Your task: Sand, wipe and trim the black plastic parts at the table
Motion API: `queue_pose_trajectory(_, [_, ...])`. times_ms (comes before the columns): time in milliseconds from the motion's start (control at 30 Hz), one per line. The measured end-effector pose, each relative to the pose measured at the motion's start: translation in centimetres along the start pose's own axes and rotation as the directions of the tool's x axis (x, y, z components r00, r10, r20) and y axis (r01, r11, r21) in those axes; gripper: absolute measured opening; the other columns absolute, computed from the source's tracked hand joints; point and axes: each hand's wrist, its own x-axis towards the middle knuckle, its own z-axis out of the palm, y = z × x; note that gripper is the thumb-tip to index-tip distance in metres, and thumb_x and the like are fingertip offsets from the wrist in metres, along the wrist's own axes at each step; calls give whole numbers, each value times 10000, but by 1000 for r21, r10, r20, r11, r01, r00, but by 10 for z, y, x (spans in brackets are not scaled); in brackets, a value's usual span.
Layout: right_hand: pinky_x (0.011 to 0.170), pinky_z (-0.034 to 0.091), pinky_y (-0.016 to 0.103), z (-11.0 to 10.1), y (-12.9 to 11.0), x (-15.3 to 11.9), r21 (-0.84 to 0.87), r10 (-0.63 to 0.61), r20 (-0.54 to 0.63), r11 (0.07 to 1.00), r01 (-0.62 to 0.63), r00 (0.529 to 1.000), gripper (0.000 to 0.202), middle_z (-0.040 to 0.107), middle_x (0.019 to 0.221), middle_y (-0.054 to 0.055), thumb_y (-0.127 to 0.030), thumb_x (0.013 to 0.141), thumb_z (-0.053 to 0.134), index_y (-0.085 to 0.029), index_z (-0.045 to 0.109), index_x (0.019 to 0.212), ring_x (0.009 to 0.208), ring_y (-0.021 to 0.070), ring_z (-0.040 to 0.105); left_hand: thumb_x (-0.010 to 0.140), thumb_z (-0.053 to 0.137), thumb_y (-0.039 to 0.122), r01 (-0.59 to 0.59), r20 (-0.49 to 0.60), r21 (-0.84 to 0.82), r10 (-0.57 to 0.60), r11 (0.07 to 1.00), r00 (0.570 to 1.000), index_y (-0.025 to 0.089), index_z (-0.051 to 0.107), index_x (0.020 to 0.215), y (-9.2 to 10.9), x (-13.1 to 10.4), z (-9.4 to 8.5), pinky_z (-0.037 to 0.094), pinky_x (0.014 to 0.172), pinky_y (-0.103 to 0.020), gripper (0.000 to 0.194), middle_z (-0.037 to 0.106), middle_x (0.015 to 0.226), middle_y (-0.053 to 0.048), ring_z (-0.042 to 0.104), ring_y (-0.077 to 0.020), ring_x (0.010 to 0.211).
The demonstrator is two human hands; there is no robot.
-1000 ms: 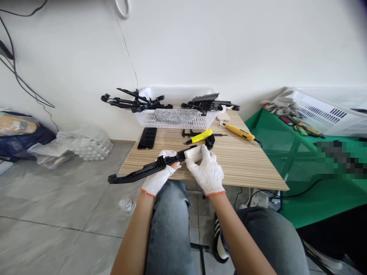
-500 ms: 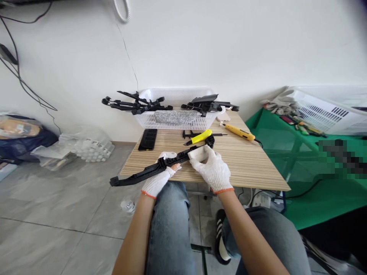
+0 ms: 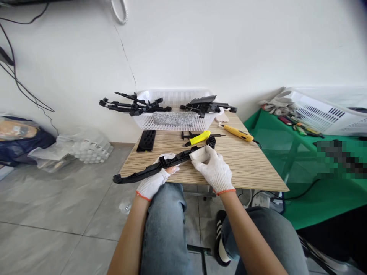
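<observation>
Gloves cover both our hands. Our left hand (image 3: 155, 179) grips the long black plastic part (image 3: 160, 166) from below near its middle, so the part spans the near edge of the table (image 3: 246, 164) with its left end hanging over the floor. Our right hand (image 3: 215, 172) pinches a small white pad (image 3: 200, 154) against the part's right end, fingers closed on it; holding the part level keeps that end steady under the pad. Just beyond lie a yellow utility knife (image 3: 198, 138) and a yellow-handled tool (image 3: 237, 132), near enough to reach. More black parts rest across the white basket (image 3: 174, 118) at the wall.
</observation>
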Motion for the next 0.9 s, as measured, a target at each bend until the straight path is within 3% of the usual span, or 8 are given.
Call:
queue_pose_trajectory(100, [934,505,487,1,1,2,-6,12,-16,1000,-12,1000,858,555,1379,155,-693,781,612,-279,436,1513,1108,368,659,722,813,498,89,43,-256,-81,963,996,299,633,1129,0,0,1,530,1063,-509,488,671,1261,-48,618,-296,1244])
queue_pose_trajectory(233, [928,506,503,3,1,1,-17,12,-43,1000,-12,999,857,550,1384,154,-701,785,595,-279,430,1513,1097,376,660,707,807,568,161,33,-341,-159,926,987,296,633,1121,1,3,3,531,1073,-510,526,642,1313,-38,560,-304,1319])
queue_pose_trajectory(433, [892,516,500,5,0,-2,-47,16,-73,999,-19,997,858,556,1362,159,-715,788,589,-276,432,1509,1040,370,677,778,765,497,128,1,-357,-136,925,991,285,633,1126,-2,3,4,540,1070,-511,428,650,1292,-37,574,-290,1305])
queue_pose_trajectory(700, [903,511,501,7,-3,-5,-40,34,-100,999,-38,994,859,575,1327,160,-737,788,592,-258,460,1489,1048,374,675,755,779,451,109,-36,-278,-124,954,992,284,607,1154,0,4,8,556,1056,-474,465,657,1234,-26,637,-259,1206])
queue_pose_trajectory(900, [892,510,537,4,-4,-4,-7,104,-94,994,-105,990,877,569,1317,170,-780,778,567,-271,463,1484,1057,390,669,751,796,390,152,-29,-289,-167,945,986,270,649,1096,-13,5,-1,498,1106,-532,393,704,1175,-42,605,-286,1262])
